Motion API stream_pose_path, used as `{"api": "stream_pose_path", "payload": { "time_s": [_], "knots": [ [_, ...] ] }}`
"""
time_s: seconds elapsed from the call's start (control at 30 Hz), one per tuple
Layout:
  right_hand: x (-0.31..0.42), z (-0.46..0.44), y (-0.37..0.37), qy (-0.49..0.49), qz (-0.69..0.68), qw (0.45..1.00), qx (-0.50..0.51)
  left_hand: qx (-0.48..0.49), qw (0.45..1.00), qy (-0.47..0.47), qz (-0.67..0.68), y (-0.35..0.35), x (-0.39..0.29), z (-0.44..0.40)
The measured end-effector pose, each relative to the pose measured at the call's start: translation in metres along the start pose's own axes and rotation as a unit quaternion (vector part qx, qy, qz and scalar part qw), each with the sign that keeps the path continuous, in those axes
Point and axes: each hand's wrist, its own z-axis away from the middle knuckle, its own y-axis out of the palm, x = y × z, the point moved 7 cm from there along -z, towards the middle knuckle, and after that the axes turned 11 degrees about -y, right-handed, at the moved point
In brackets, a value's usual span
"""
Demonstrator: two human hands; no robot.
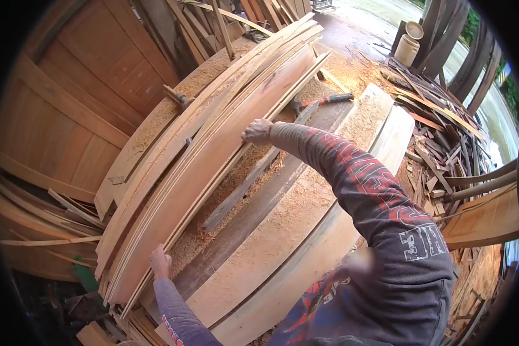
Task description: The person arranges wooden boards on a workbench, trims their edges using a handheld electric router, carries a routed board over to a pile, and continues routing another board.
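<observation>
Your sleeves (357, 164) lead to your left hand (161, 263) and right hand (258, 132), fingers closed on the boards (222, 151) along one edge; a hammer (324, 100) lies near the right.

Weathered bench (236, 236), long planks (205, 167), hammer (328, 99), sawdust (363, 115)

The worker wears a dark, long-sleeved top (403, 294) with red and blue front print, a right sleeve (352, 164) carrying red outlined lettering and white block characters, a left sleeve (181, 311) with red-and-white marking, and bare left (161, 263) and right hands (258, 132).
</observation>
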Motion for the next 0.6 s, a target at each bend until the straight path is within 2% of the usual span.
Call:
{"api": "stream_pose_path", "payload": {
  "time_s": [0.03,0.1,0.17,0.2,0.23,0.27,0.3,0.33,0.37,0.43,0.47,0.57,0.6],
  "knots": [
    [0.0,0.001,0.005,-0.036,0.009,0.999,-0.015,0.006,1.0,0.01,-0.024,-0.004,0.0,0.002],
    [0.005,0.023,-0.027,0.002,0.0,1.0,0.015,-0.018,1.0,0.007,-0.016,-0.033,0.002,0.023],
    [0.007,0.046,-0.045,-0.042,0.073,0.992,-0.097,-0.037,0.999,-0.004,0.002,-0.08,0.003,0.062],
    [0.02,0.073,-0.091,-0.011,0.041,0.998,-0.044,-0.092,0.993,0.063,0.046,-0.117,-0.006,0.092],
    [0.03,0.089,-0.12,-0.04,0.08,0.99,-0.11,-0.094,0.994,0.045,0.04,-0.131,0.003,0.11],
    [0.036,0.117,-0.145,-0.042,0.094,0.991,-0.09,-0.08,0.994,0.031,0.07,-0.148,0.009,0.136],
    [0.036,0.14,-0.159,-0.078,0.096,0.984,-0.13,-0.076,0.992,0.013,0.097,-0.169,0.01,0.161],
    [0.06,0.168,-0.21,-0.147,0.007,0.973,-0.178,-0.053,0.995,-0.021,0.086,-0.178,0.013,0.185],
    [0.075,0.193,-0.241,-0.102,-0.015,0.984,-0.144,-0.064,0.993,-0.008,0.096,-0.192,0.01,0.211],
    [0.084,0.237,-0.253,-0.077,-0.079,0.991,-0.078,-0.072,0.992,0.021,0.105,-0.203,-0.003,0.259],
    [0.095,0.256,-0.255,-0.072,-0.061,0.995,-0.041,-0.072,0.992,0.034,0.101,-0.204,-0.013,0.28],
    [0.119,0.313,-0.219,-0.042,-0.092,0.994,0.033,-0.026,0.996,0.054,0.069,-0.166,-0.04,0.336],
    [0.121,0.331,-0.196,-0.056,-0.092,0.993,0.044,-0.021,0.993,0.062,0.098,-0.136,-0.04,0.353]
  ]
}}
